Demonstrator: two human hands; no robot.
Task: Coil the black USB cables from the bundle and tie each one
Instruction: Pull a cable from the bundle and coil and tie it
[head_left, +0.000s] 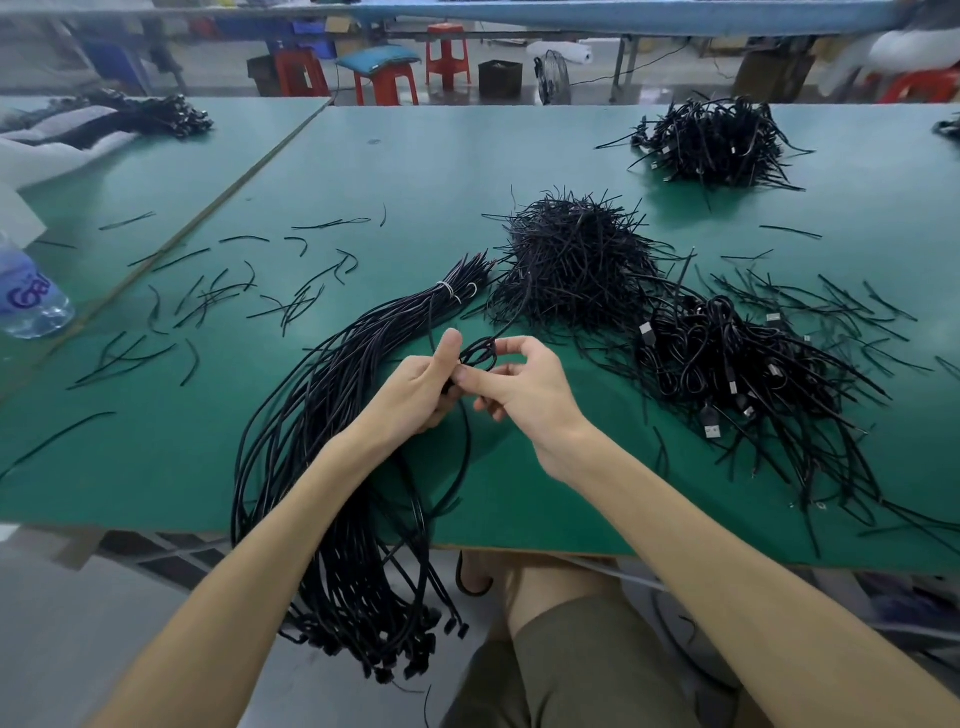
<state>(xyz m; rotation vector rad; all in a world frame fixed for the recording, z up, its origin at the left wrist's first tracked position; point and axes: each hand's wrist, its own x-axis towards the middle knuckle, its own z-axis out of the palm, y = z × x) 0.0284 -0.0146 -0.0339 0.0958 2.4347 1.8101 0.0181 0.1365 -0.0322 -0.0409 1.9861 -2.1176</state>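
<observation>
Left hand (421, 387), right hand (524, 395), both pinching one cable (480, 356), one tied bundle (322, 415)

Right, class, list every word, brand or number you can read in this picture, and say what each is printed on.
"Ga": purple letters on the label of the clear plastic water bottle at far left; the rest of the word is not readable.
Small print above it on the same label: too blurred to read.
On the black USB cables and their plugs: no readable marking.
</observation>
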